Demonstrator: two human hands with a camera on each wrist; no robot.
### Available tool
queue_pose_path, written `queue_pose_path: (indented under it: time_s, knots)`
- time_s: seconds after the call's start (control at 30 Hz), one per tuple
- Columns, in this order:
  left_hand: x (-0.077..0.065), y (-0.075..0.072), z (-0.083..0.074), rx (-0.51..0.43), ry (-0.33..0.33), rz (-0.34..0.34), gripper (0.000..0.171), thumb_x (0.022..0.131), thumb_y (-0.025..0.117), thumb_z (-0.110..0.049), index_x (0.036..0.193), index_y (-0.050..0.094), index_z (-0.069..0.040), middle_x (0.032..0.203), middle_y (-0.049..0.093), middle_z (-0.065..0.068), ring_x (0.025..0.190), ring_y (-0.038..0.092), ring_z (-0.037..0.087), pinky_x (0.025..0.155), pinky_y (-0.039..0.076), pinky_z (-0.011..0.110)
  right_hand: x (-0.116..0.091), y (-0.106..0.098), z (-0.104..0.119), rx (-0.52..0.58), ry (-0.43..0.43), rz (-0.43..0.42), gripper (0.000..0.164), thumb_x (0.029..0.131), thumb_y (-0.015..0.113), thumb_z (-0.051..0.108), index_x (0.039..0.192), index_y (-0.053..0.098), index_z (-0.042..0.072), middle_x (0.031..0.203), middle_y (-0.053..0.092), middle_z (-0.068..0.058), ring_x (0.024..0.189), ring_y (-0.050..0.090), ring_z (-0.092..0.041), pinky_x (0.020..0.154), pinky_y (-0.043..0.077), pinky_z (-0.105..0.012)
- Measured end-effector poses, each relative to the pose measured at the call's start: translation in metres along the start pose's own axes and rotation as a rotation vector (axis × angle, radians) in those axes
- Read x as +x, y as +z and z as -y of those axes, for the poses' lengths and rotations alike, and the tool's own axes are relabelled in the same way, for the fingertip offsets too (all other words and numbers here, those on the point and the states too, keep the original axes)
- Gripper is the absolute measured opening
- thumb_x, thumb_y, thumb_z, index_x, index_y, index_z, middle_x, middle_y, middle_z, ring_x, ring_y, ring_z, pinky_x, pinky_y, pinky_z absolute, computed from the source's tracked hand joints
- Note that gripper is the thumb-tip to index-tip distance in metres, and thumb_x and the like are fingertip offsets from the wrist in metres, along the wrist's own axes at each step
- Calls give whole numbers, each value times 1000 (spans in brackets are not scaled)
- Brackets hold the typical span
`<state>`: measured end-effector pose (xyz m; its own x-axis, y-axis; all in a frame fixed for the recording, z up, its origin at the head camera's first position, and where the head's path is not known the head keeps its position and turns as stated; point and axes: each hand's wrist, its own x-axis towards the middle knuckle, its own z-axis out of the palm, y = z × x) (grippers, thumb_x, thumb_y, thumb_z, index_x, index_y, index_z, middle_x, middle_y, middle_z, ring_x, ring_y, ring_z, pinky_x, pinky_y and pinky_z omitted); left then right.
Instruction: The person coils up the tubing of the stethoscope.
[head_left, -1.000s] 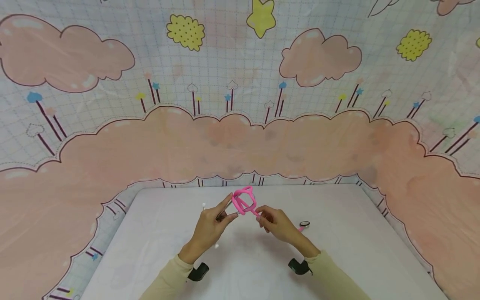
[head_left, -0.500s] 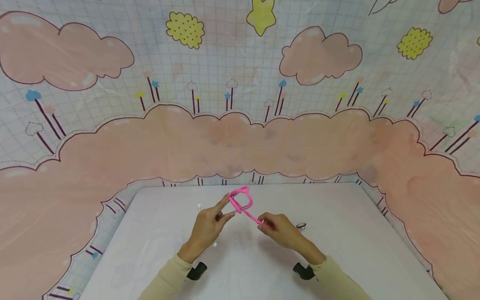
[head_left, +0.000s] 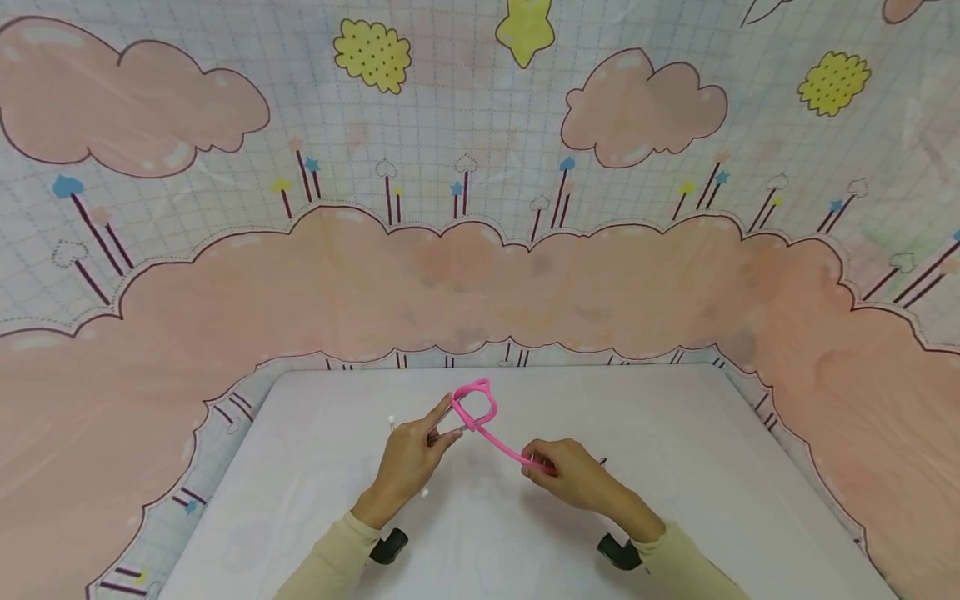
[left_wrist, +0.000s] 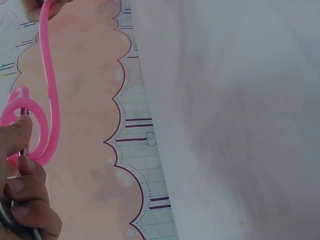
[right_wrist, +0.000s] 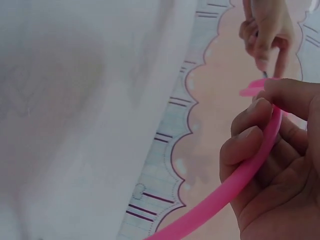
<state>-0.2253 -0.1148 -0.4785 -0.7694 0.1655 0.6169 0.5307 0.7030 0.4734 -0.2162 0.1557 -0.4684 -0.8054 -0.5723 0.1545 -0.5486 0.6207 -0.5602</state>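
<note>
A stethoscope with pink tubing (head_left: pixel 498 444) is held up over the table in the head view. My left hand (head_left: pixel 405 458) grips its metal ear tubes (left_wrist: pixel 20 225), around which the pink tubing loops in a coil (head_left: pixel 494 408). White ear tips (head_left: pixel 424 492) stick out on either side of that hand. My right hand (head_left: pixel 568 475) holds the free length of tubing, which runs from the coil to its curled fingers. In the right wrist view the tube (right_wrist: pixel 215 200) passes through this hand (right_wrist: pixel 285 170). The chest piece is mostly hidden behind the right hand; only a small dark edge shows.
A white table (head_left: pixel 300 508) lies beneath both hands. Behind it hangs a cloth backdrop (head_left: pixel 450 283) printed with clouds and stars. Black wrist devices (head_left: pixel 389 547) sit under both forearms.
My right hand has moved right and slightly toward me, drawing out a longer length of pink tubing from the coil. The left hand with the ear tubes has shifted slightly left.
</note>
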Motion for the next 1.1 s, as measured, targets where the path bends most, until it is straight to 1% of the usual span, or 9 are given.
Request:
queue_pose_path:
  time_s: [0.1, 0.23, 0.37, 0.53, 0.6, 0.77, 0.9, 1.0, 1.1]
  knots:
    - [-1, 0, 1, 6, -20, 8, 56, 79, 74, -27, 131, 56, -17, 50, 39, -15, 46, 28, -3, 44, 26, 15, -2, -3, 4, -24, -23, 5, 12, 89, 63, 22, 99, 64, 16, 67, 54, 13, 57, 42, 2, 51, 41, -15]
    - [-3, 2, 1, 9, -21, 29, 57, 78, 75, -28, 131, 56, -17, 50, 38, -14, 46, 27, -4, 43, 26, 15, -3, -7, 10, -53, -28, -3, 11, 89, 63, 21, 99, 64, 17, 66, 52, 14, 57, 42, 2, 51, 41, -15]
    - [-6, 3, -2, 29, -22, 58, 58, 77, 76, -27, 130, 56, -17, 50, 36, -13, 46, 27, -3, 44, 26, 15, -5, -11, 13, -44, -35, 11, 12, 88, 63, 19, 100, 65, 16, 67, 52, 13, 57, 42, 2, 52, 42, -16]
    - [-9, 5, -8, 28, -28, 108, 58, 76, 76, -25, 130, 56, -17, 50, 37, -13, 46, 28, -1, 45, 28, 15, -7, -17, 16, -16, -64, 50, 15, 88, 62, 16, 102, 65, 15, 68, 53, 13, 58, 41, 2, 53, 43, -16]
    - [-10, 6, -10, 37, -40, 134, 59, 77, 75, -27, 131, 55, -18, 50, 37, -13, 47, 28, -1, 46, 29, 15, -8, -18, 17, -20, -77, 58, 15, 87, 62, 15, 102, 65, 15, 68, 53, 13, 57, 41, 2, 53, 43, -16]
    - [-13, 8, -13, 54, -57, 207, 60, 78, 73, -33, 134, 52, -21, 50, 38, -14, 47, 29, -1, 47, 31, 14, -8, -23, 19, -46, -109, 39, 16, 87, 62, 14, 103, 66, 14, 69, 53, 13, 58, 40, 2, 53, 43, -15]
    - [-16, 7, -17, 63, -34, 235, 61, 78, 73, -34, 134, 52, -21, 51, 41, -15, 47, 31, -2, 47, 33, 13, -9, -27, 20, -69, -164, 11, 16, 89, 61, 15, 105, 66, 13, 73, 56, 11, 61, 42, 2, 56, 44, -15]
    - [-16, 6, -20, 63, -14, 237, 61, 77, 73, -33, 134, 53, -21, 51, 43, -14, 48, 32, -2, 47, 33, 13, -8, -30, 19, -89, -224, -4, 18, 92, 59, 21, 107, 65, 13, 78, 61, 7, 64, 45, 1, 60, 45, -14]
    - [-17, 6, -24, 68, 19, 253, 61, 78, 73, -34, 134, 52, -21, 52, 45, -14, 49, 33, -2, 49, 33, 12, -6, -33, 20, -109, -267, -19, 21, 94, 56, 26, 109, 65, 15, 86, 64, 6, 69, 48, 1, 64, 47, -13]
